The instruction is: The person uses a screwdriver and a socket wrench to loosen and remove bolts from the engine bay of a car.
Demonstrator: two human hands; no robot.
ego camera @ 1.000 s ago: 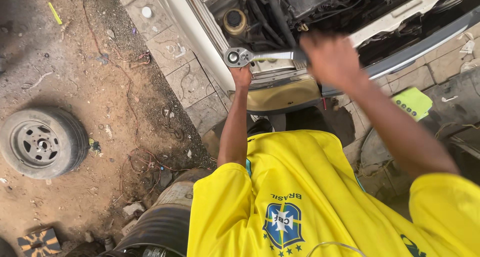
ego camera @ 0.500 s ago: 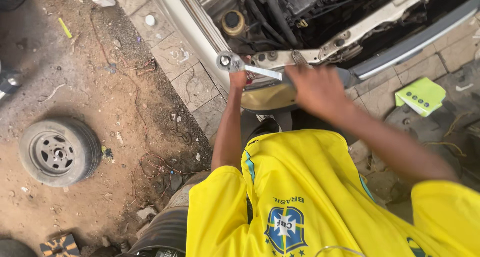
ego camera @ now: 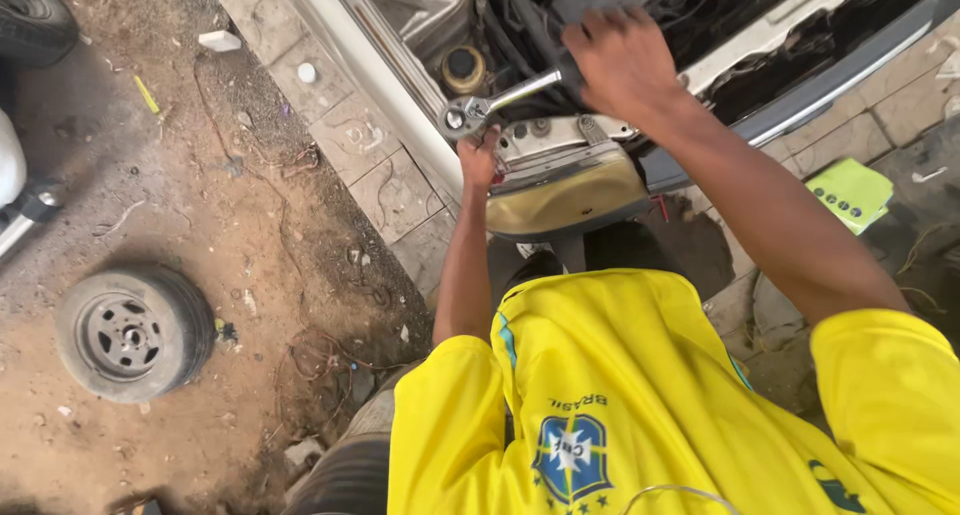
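Right hand (ego camera: 622, 60) is wrapped tight around the handle end of a chrome ratchet wrench (ego camera: 500, 100), top middle of the frame. The ratchet head sits just left of that, on the front edge of the car's open engine bay (ego camera: 700, 15). Left hand (ego camera: 480, 160) comes up from below, fingers curled and pinched right under the ratchet head, steadying it; it's touching the head, and whatever fastener is underneath is hidden by the tool.

What I'd worry about: if the socket isn't seated square it could slip off under load, and those left fingers are right there against the metal edge of the headlight housing (ego camera: 565, 190) – knuckle-buster territory. The right hand could also swing into the hoses and brackets packed around the handle. There's not much swing room in there, I reckon.

Other stuff around: a bare wheel with tyre (ego camera: 132, 330) lying flat on the dirt at lower left, well apart from the work. Loose tangled wire (ego camera: 310, 360) on the ground between it and the person, easy to trip on. A small yellow stick-like thing (ego camera: 147, 95) at upper left, a green card (ego camera: 850, 193) on the paving at right. The yellow shirt (ego camera: 640, 395) fills the bottom of the frame and hides the feet.
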